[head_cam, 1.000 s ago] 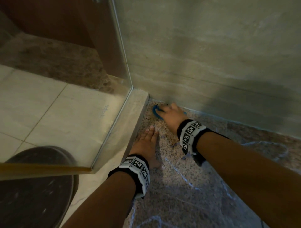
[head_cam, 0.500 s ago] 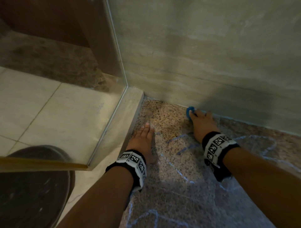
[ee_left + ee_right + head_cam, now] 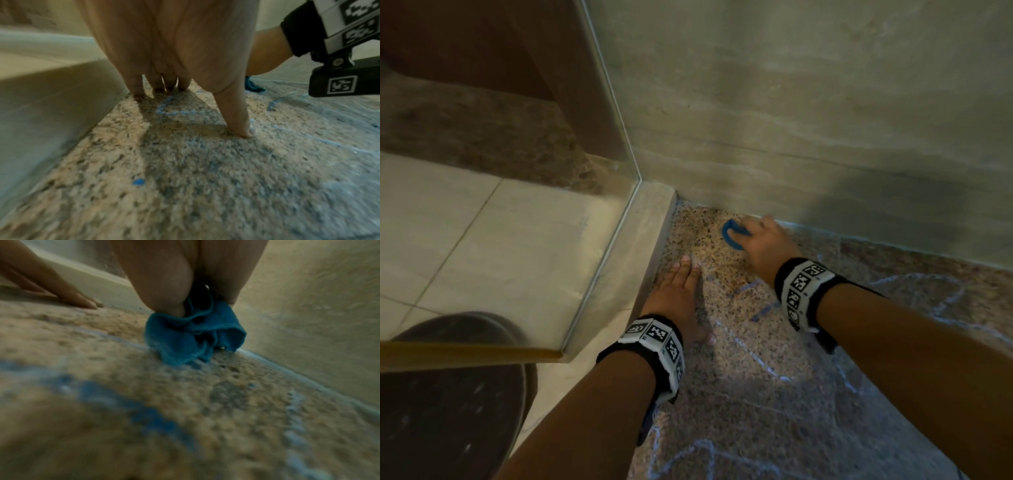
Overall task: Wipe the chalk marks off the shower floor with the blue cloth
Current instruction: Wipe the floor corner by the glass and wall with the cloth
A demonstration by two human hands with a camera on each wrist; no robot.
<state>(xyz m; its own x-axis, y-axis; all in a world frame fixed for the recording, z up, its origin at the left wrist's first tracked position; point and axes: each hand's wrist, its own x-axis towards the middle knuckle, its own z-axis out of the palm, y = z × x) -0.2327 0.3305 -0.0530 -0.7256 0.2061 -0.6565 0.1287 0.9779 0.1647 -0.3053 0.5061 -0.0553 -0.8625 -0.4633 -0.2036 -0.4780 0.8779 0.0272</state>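
Observation:
My right hand (image 3: 763, 246) grips the bunched blue cloth (image 3: 732, 236) (image 3: 193, 337) and presses it on the speckled shower floor (image 3: 739, 394), close to the base of the back wall. Blue and white chalk marks (image 3: 760, 311) (image 3: 127, 407) run over the floor behind and to the right of that hand. My left hand (image 3: 678, 294) lies flat with straight fingers (image 3: 242, 123) on the floor beside the raised curb, holding nothing. The cloth also shows small past the left thumb (image 3: 252, 85).
A glass panel (image 3: 599, 144) stands on the stone curb (image 3: 650, 246) at the left, with pale tiles beyond. The tiled wall (image 3: 808, 120) closes the back. A dark round object (image 3: 448, 394) sits at the lower left outside the shower.
My right hand swept the cloth right along the wall base, then back left toward the corner. The left hand stayed planted by the curb.

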